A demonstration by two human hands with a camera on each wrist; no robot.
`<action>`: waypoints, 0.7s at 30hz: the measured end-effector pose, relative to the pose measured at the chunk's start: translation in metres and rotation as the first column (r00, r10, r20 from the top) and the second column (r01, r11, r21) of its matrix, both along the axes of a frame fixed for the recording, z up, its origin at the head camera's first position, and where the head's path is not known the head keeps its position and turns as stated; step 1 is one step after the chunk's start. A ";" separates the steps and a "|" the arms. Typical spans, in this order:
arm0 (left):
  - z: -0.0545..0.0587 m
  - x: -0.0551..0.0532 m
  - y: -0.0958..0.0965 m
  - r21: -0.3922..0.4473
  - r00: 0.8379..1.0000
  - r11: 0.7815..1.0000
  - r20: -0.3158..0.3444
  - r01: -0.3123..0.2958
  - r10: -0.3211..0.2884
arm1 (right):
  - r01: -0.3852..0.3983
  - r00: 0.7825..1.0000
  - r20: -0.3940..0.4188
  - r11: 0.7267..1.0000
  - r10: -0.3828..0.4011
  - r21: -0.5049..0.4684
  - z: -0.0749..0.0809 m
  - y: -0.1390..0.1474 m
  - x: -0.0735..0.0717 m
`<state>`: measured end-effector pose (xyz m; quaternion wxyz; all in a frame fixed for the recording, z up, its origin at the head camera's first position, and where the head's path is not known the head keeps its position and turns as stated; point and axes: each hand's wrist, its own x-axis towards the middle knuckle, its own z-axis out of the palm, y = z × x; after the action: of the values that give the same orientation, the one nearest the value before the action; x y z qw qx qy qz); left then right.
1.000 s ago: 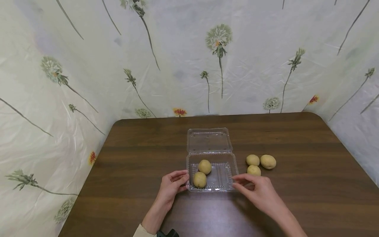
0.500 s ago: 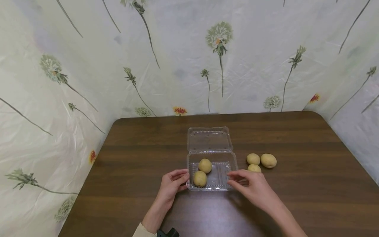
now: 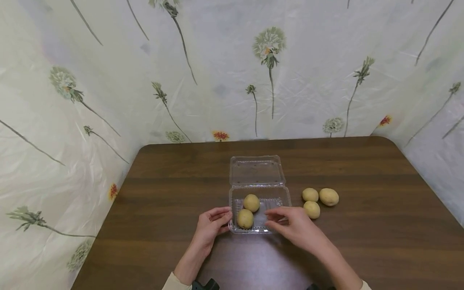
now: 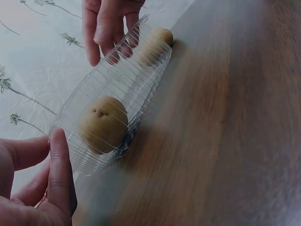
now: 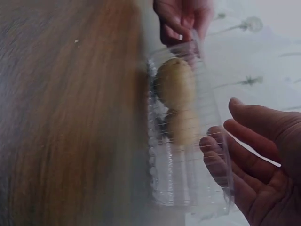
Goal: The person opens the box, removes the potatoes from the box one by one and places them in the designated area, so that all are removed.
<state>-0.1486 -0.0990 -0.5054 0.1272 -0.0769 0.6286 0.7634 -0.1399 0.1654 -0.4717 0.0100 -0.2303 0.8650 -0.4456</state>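
A clear plastic clamshell box (image 3: 268, 203) lies on the table with its lid (image 3: 257, 171) folded back, away from me. Two potatoes (image 3: 245, 218) sit in its left half, one behind the other. My left hand (image 3: 209, 228) pinches the box's left wall between thumb and fingers, as the left wrist view (image 4: 40, 176) also shows at the rim. Over the right half of the box hovers my right hand (image 3: 299, 227), fingers loosely bent and thumb apart. In the right wrist view nothing lies between the right thumb and fingers (image 5: 254, 162).
Three loose potatoes (image 3: 329, 197) lie close together on the table to the right of the box. The brown wooden table (image 3: 174, 181) meets a flower-printed sheet (image 3: 217, 72) along its back and sides.
My right hand has left the box's right edge and moved left over its inside, uncovering more of the nearest loose potato. My left hand keeps its hold; the box stays in place.
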 end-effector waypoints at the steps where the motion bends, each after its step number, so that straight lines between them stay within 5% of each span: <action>1: 0.000 0.000 0.000 0.001 1.000 1.000 0.000 -0.002 0.002 | -0.005 1.000 0.004 1.000 0.005 0.007 -0.001 -0.001 -0.001; 21: 0.002 0.000 0.002 0.010 1.000 1.000 0.001 -0.012 0.012 | -0.070 0.997 0.030 0.992 0.068 0.100 -0.006 -0.019 -0.013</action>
<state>-0.1486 -0.0970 -0.5033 0.1235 -0.0804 0.6242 0.7672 -0.1533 0.1463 -0.4778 0.0487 -0.2532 0.8778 -0.4037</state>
